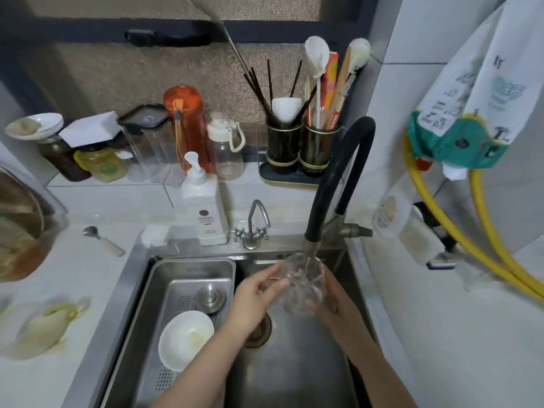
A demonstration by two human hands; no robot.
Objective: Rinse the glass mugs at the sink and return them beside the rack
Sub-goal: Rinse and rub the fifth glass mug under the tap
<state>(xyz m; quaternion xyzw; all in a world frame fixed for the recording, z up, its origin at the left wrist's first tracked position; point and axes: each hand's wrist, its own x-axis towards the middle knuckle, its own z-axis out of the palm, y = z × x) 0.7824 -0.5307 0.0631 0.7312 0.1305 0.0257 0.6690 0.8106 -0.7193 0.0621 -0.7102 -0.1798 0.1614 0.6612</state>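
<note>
Sink (294, 378) below both hands; faucet (312, 245) spout just above them. Mug (303, 282) between the hands under the spout, axis tilted toward it. Right hand (332, 304) cups its base; left hand (253, 295) fingers curl at its side, equally near.

A white tiled tabletop (97, 198) is set around a stainless steel sink (294, 363). Behind it, a dark-framed window (176, 28) covered by mesh screen is seen. The right side is closed by a white tiled wall (426, 83), crossed by yellow hoses (485, 231).
</note>
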